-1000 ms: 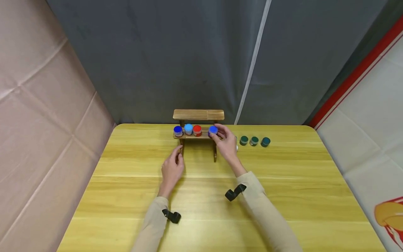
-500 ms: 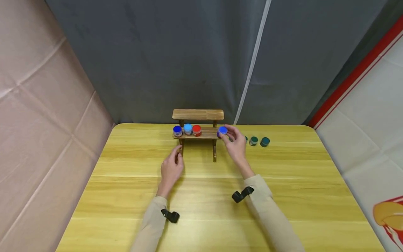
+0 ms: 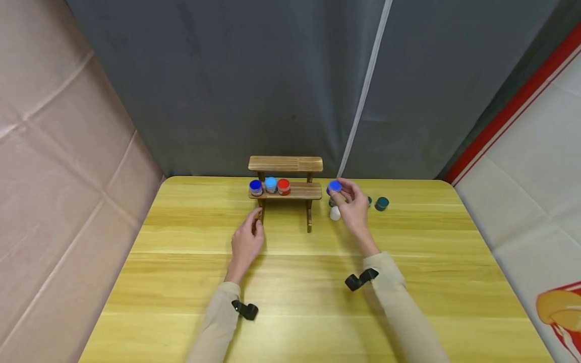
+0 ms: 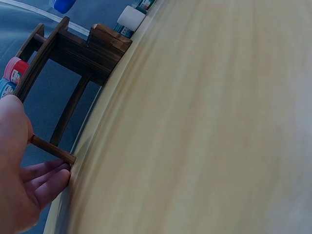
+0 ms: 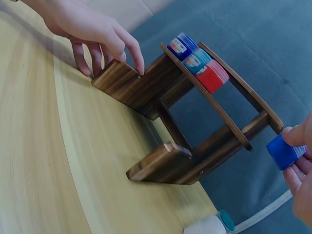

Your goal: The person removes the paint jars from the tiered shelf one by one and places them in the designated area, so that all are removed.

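A small two-tier wooden display shelf [image 3: 306, 190] stands at the table's back. On its lower tier sit a dark-blue-lidded paint jar [image 3: 256, 188], a light-blue one [image 3: 271, 185] and a red one [image 3: 283, 187], side by side at the left. My left hand [image 3: 247, 243] holds the shelf's left leg, thumb and fingers on either side of it in the left wrist view. Off the shelf's right end, my right hand [image 3: 355, 209] pinches another blue-lidded paint jar [image 5: 284, 152] between thumb and fingers, raised above the table.
Below the held jar stands a white-topped jar [image 3: 335, 214]. Green-lidded jars [image 3: 382, 203] stand in a row to the right, partly hidden by the right hand. The upper tier [image 3: 286, 163] rises behind the lower one. A grey curtain [image 3: 227, 91] hangs behind the table [image 3: 290, 302].
My right hand has carried the blue-lidded paint jar rightward, from over the lower tier to beyond the shelf's right end. The left hand stays at the left leg.
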Available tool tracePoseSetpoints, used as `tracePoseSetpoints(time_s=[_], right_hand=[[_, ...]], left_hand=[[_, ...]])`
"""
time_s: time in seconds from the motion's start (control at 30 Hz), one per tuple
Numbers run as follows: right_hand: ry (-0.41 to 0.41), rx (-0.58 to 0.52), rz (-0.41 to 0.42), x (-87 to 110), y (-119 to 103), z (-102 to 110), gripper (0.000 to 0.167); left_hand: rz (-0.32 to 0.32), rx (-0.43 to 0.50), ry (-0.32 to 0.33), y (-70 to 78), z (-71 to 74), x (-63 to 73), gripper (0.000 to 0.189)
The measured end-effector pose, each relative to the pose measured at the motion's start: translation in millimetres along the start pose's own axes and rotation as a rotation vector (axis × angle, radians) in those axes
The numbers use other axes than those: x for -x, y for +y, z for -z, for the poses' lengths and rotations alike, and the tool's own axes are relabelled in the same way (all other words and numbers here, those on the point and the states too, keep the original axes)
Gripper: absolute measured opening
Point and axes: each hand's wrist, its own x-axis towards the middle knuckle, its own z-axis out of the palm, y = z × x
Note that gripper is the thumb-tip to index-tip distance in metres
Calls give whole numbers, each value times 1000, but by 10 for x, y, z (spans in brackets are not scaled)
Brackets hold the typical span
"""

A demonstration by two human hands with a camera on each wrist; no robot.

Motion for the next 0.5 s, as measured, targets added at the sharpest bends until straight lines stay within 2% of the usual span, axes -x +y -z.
tracePoseSetpoints(time_s=[0.5], right_hand=[[52, 76, -63, 9, 52, 250, 41]], left_hand=[[-3, 3, 0, -3, -12, -6, 44]])
